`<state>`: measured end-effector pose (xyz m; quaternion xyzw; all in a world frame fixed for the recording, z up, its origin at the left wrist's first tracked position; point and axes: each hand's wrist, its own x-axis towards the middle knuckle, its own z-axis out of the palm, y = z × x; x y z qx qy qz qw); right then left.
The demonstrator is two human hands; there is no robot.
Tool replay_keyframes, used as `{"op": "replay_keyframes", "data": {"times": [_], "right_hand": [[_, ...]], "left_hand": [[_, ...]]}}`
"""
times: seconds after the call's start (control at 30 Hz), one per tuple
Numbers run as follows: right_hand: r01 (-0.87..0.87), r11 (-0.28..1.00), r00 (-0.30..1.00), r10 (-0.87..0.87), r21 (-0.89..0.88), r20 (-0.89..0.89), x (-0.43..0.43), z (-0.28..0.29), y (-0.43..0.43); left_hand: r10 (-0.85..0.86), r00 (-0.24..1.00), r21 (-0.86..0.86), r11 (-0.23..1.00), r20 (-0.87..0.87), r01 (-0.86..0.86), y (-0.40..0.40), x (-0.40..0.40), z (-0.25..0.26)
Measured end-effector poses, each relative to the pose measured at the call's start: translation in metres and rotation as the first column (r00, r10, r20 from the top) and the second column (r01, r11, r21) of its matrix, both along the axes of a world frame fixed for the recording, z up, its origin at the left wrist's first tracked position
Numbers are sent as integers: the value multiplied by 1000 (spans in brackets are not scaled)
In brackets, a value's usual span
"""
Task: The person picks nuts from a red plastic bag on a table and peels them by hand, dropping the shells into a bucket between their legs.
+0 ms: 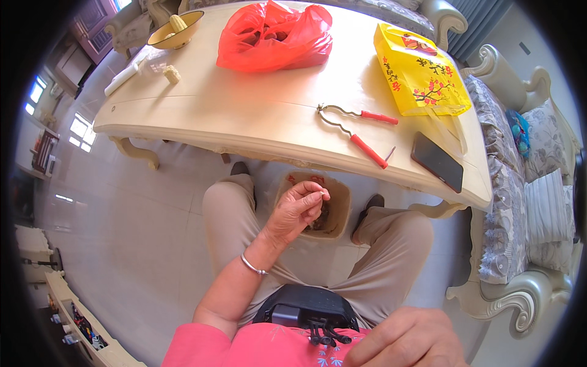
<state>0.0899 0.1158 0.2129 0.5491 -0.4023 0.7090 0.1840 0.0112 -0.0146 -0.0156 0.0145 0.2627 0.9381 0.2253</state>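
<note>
My left hand (pixel 296 208), a silver bangle on its wrist, is raised between my knees above a plastic bin (pixel 341 192). Thumb and forefinger pinch a tiny pale bit (pixel 323 193), too small to identify. Dark scraps lie inside the bin. Close to the camera at the lower right is my right hand (pixel 408 339), its fingers bent and partly cut off by the frame; whether it holds anything is hidden. On the table before me lie a nutcracker (pixel 339 126) with red handles, its arms spread, and a small thin pick (pixel 390 153) by one handle.
A red plastic bag (pixel 275 50) of brown items stands on the cream table (pixel 220 114). Around it are a yellow bag (pixel 422 78), a phone (pixel 437 161), a bowl (pixel 188 32) with corn cobs, a cob piece (pixel 172 75) and a white roll (pixel 124 79). A sofa (pixel 504 220) flanks the right.
</note>
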Motion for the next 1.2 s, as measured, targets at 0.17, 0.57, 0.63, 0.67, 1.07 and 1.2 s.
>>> {"op": "replay_keyframes", "data": {"times": [0.17, 0.57, 0.63, 0.67, 1.07, 1.2], "right_hand": [[-11, 1000, 995, 11, 6, 101, 13, -2, -4], [145, 978, 923, -189, 151, 336, 19, 12, -17], [106, 994, 889, -108, 31, 446, 18, 18, -25], [92, 995, 874, -59, -46, 482, 20, 21, -30], [-35, 984, 876, 114, -174, 469, 26, 13, -3], [-95, 973, 935, 160, -210, 317, 8, -6, -3]], "left_hand": [[10, 1000, 0, 1000, -1, -10, -5, 3, 2], [19, 1000, -3, 1000, 6, -19, -2, 2, 1], [3, 1000, -38, 999, -11, -3, 0, -1, 1], [2, 1000, -34, 999, -3, -2, -1, 3, 1], [-45, 999, 21, 999, -13, 46, 2, 1, 2], [-34, 999, 36, 999, -8, 34, -5, 4, 0]]}}
